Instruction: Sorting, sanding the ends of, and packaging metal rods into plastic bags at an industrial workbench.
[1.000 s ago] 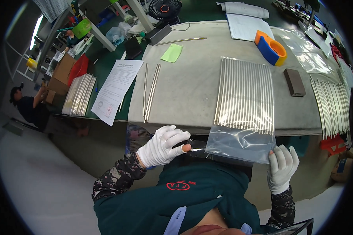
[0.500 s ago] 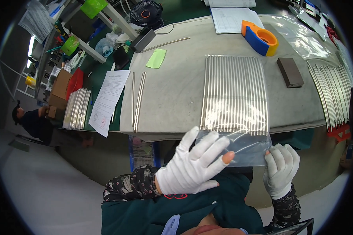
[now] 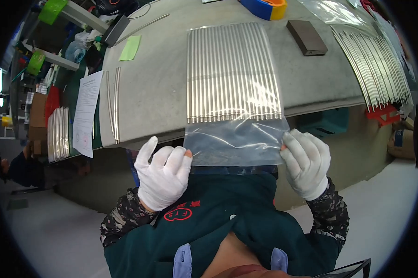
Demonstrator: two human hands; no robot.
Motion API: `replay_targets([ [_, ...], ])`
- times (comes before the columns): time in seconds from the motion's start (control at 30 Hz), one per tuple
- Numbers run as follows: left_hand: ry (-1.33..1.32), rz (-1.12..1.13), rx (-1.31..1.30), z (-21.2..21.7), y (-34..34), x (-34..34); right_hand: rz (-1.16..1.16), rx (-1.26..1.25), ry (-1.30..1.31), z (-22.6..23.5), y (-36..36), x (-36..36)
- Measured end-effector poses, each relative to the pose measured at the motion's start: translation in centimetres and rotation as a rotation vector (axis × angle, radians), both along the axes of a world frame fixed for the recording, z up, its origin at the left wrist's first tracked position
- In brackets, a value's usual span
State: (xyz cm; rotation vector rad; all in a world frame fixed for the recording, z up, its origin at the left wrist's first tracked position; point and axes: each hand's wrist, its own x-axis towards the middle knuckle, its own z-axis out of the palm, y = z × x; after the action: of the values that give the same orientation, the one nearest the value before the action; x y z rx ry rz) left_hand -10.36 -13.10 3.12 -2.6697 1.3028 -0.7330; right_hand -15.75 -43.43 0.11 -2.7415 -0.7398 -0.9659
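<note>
A clear plastic bag [image 3: 237, 143] holds a flat row of many thin silvery metal rods [image 3: 232, 74]. The rods lie side by side on the table, and the bag's loose end hangs over the near edge towards me. My left hand [image 3: 162, 173], in a white glove with a bare fingertip, pinches the left edge of that loose end; its little finger sticks out. At the opposite edge, my right hand [image 3: 306, 162], gloved alike, has its fingers curled and grips the film. The thumbs are mostly hidden.
Loose rods [image 3: 116, 104] lie left, beside a printed sheet [image 3: 86, 113] and a green note [image 3: 130, 48]. A brown block [image 3: 307, 38], a blue-orange tape dispenser [image 3: 263, 8] and a rod pile [image 3: 373, 69] are right. Another person [image 3: 26, 169] is at far left.
My left hand has moved left off the bag's top and now pinches its left edge. The loose end is spread flatter between both hands. The view has shifted, so the table appears higher and further left.
</note>
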Motion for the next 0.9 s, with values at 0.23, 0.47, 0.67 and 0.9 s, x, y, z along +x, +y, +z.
replay_targets([
  [0.23, -0.019, -0.135, -0.002, -0.5, 1.4, 0.0, 0.004, -0.039, 0.082, 0.2, 0.2, -0.4],
  [0.47, 0.118, -0.219, -0.039, 0.8, 2.4, -0.6, 0.023, -0.110, 0.398, 3.7, 0.5, -1.4],
  [0.67, 0.428, -0.213, -0.165, 3.7, 2.7, 1.4, 0.077, 0.012, 0.630, 6.3, -0.3, 0.0],
  [0.9, 0.635, -0.135, -0.336, 4.0, 3.1, 6.0, -0.075, 0.214, 0.713, 8.1, -2.2, 3.3],
])
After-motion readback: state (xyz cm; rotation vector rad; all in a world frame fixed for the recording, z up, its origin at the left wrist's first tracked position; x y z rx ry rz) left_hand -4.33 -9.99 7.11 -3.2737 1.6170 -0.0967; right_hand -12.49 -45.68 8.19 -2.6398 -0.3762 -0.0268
